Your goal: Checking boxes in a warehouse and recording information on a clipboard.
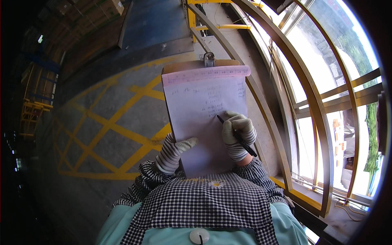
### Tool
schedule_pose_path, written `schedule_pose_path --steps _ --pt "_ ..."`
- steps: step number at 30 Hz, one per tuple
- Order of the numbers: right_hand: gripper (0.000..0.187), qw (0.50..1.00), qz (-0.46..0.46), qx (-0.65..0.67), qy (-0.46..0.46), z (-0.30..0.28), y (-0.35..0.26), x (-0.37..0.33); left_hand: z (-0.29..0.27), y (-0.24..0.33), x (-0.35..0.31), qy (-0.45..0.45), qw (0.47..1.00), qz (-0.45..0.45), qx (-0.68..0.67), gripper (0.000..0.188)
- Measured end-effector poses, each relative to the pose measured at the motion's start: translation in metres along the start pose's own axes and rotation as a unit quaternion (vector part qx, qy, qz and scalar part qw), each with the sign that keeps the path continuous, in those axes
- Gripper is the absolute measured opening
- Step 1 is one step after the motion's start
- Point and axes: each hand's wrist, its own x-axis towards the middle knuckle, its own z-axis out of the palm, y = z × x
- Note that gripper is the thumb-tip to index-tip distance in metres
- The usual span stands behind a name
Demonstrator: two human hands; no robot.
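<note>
A clipboard [179,65] with a metal clip [209,59] at its top is held in front of my body. On it lies a white sheet of paper [204,143] with handwritten lines, and a pink printed sheet [204,73] is rolled back under the clip. My left hand [173,153], in a striped knitted glove, grips the board's left edge with the thumb over the paper. In a matching glove, my right hand [239,132] is closed around a black pen [244,143]. The pen's tip meets the paper at the end of the lowest written line.
Yellow crossed lines [118,130] mark the grey floor to the left. Yellow railings [281,163] run along the right, beside large bright windows [326,61]. Stacked cardboard boxes [90,16] stand at the far left, with a yellow metal frame [30,118] nearer.
</note>
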Motion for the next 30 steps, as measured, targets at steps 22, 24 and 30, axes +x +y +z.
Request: schedule_pose_path --steps 22,24,30 --pt "0.024 0.997 0.033 0.004 0.069 -0.003 0.008 -0.009 0.002 -0.001 0.000 -0.003 1.000 -0.009 -0.026 0.029" --pt "0.024 0.998 0.041 -0.005 0.038 -0.005 0.006 -0.007 0.003 0.004 -0.001 0.002 0.999 -0.021 -0.040 0.028" --pt "0.024 0.999 0.023 0.000 0.037 -0.007 0.010 -0.009 0.003 -0.001 0.001 0.003 0.999 -0.021 -0.039 0.027"
